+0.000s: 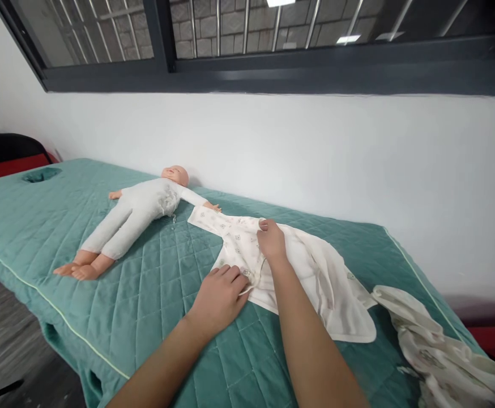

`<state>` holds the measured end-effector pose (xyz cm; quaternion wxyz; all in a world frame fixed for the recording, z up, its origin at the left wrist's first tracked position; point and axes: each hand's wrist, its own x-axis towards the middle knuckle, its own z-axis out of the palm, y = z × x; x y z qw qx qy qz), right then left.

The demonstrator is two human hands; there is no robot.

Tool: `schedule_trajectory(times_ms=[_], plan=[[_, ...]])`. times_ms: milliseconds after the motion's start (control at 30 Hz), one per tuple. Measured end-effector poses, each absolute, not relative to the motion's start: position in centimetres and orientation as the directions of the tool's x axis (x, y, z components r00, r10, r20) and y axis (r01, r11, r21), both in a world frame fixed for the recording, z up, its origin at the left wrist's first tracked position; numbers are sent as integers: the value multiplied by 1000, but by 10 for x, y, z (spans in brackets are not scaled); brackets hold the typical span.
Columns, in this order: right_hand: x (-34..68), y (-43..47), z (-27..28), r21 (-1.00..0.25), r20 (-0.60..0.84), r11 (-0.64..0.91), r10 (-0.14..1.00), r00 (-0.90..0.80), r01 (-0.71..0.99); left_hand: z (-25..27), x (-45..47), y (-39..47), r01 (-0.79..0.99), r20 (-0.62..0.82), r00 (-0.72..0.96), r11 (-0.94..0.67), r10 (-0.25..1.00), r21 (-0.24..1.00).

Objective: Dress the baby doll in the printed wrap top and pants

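Note:
A white baby top with a small print [239,241] lies spread on the green quilted bed cover, one sleeve pointing left toward the doll's hand. My left hand [224,292] rests on its near edge, fingers bent over the cloth and a thin tie by the thumb. Farther back, my right hand [272,241] has its fingers curled and pinching the fabric near the neckline. The right part of the garment lies folded open, with its plain inner side up. A baby doll [139,209] in a white cloth body lies on its back to the left.
A crumpled printed cloth [434,345] lies at the right end of the bed. The green quilted cover [154,317] has a face hole [41,174] at its far left. A white wall with a barred window [247,34] runs behind. A black and red chair [9,150] stands at the left.

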<state>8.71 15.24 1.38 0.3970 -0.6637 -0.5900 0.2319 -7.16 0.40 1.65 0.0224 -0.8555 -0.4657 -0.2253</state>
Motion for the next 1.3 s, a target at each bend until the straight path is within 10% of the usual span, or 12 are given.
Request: schedule_trajectory(times_ms=[333,533,667,800,967,1300], plan=[[93,147,21,-793,64,-66,980,190,606,20,-80,10,662,285,182,-332,941,672],[77,156,17,-967,133,141,990,-50,214,17,-103,23,268,154,-524,-9,838,963],[74,162,3,-972,182,193,979,-87,134,8,-109,27,435,386,-625,-107,679,894],[73,159,-5,-922,256,262,965,-59,286,4,-101,27,655,619,-334,-297,710,695],[68,146,3,-803,362,395,918,-161,447,0,-93,32,762,549,-15,-346,836,548],[70,141,7,-659,324,514,852,-411,549,-13,-93,40,893,412,-55,-140,910,428]])
